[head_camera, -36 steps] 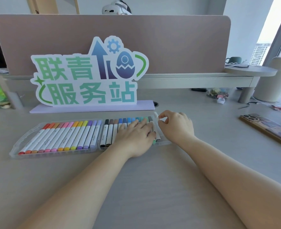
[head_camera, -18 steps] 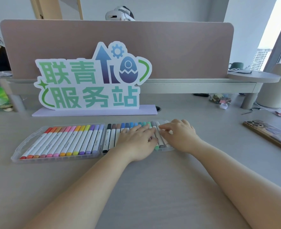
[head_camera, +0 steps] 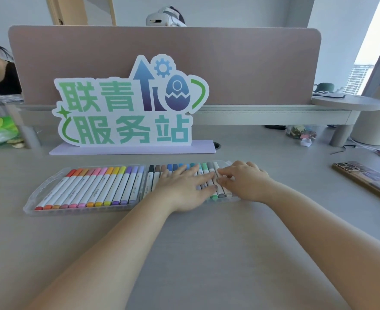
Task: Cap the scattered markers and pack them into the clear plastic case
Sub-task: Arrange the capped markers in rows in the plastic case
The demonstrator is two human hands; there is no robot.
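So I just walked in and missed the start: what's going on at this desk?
A person is packing markers into a clear plastic case on the desk. The left compartment holds a full row, red to purple. The left hand lies flat across the right compartment's row. The right hand has bent fingers touching the last markers at its right end; whether they pinch one is unclear.

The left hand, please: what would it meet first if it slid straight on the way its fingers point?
Probably the right hand, which lies just ahead. The left hand rests flat on the markers in the case, fingers aimed toward the far right; whether the hands already touch is unclear.
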